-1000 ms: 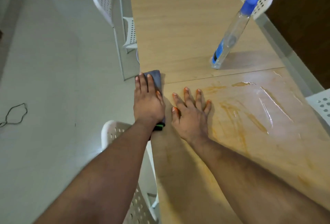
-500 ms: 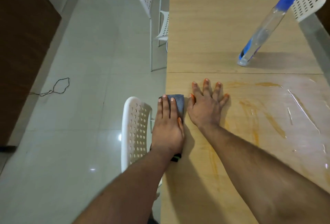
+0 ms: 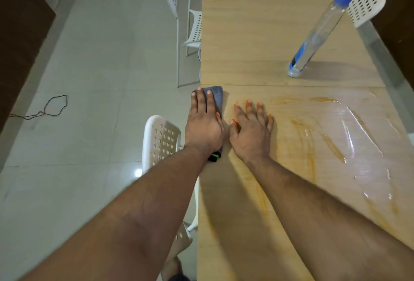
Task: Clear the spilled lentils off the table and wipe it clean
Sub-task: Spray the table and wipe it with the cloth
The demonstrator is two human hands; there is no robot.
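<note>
The left hand (image 3: 203, 123) presses flat on the grey cloth (image 3: 216, 99) at the table (image 3: 257, 34) edge, the right hand (image 3: 251, 132) spread flat beside it, nearer the orange, seemingly wet smears (image 3: 307, 146) rightward.

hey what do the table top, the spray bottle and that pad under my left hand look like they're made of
Table top: pale wood or wood-look laminate, judging by faint grain and a seam; smooth, since the wet patches glisten.
Spray bottle: clear plastic, probably; see-through body, blue head.
Pad under the left hand: grey, matte, soft-looking, likely cloth or sponge.
</note>
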